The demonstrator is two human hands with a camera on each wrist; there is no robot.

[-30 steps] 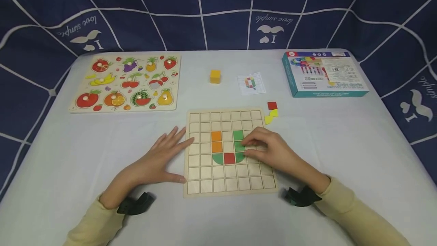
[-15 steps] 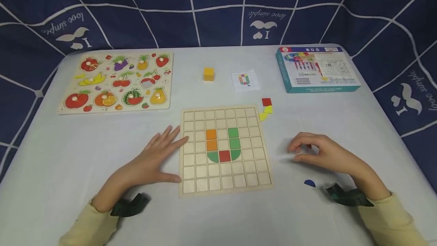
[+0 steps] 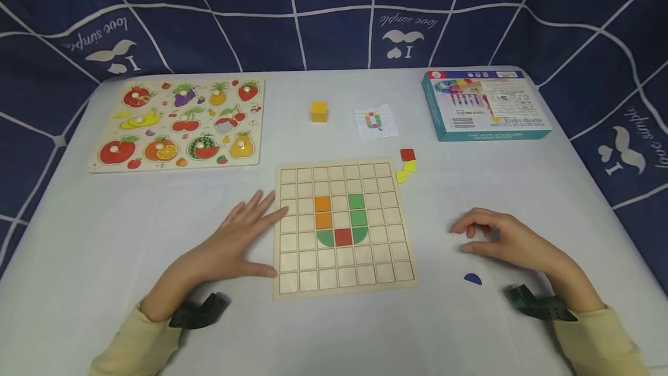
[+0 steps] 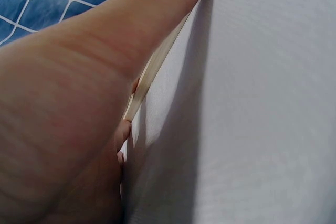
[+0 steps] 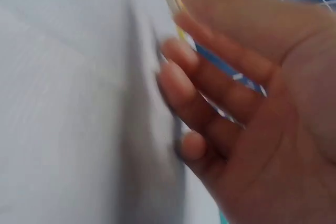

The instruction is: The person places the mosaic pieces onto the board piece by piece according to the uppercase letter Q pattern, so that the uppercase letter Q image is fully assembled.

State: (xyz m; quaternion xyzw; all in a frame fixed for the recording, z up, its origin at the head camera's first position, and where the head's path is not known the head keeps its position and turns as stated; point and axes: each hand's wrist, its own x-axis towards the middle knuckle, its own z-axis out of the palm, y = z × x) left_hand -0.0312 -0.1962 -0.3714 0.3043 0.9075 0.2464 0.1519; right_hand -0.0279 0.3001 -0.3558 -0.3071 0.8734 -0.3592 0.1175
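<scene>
A wooden grid board (image 3: 344, 277) lies mid-table. In its cells sit two orange squares (image 3: 323, 212), two green squares (image 3: 357, 209), a red square (image 3: 343, 237) and two green quarter-round pieces (image 3: 326, 238). My left hand (image 3: 229, 248) rests at the board's left edge, fingers spread, fingertips touching it. To the right of the board, my right hand (image 3: 508, 241) is above the cloth with loosely bent fingers and nothing between them. Just below it lies a blue half-round piece (image 3: 473, 278). The right wrist view shows the right fingers (image 5: 181, 85) relaxed, somewhat blurred.
Beside the board's upper right corner lie a red square (image 3: 407, 155) and two yellow pieces (image 3: 406, 171). Behind are a pattern card (image 3: 375, 122), a yellow cube (image 3: 319, 112), a fruit puzzle (image 3: 177, 126) and a teal-edged box (image 3: 485, 106).
My right hand has left the green pieces and moved right, off the board, uncovering the blue half-round piece. The left hand stays at the board's edge. The view has shifted slightly.
</scene>
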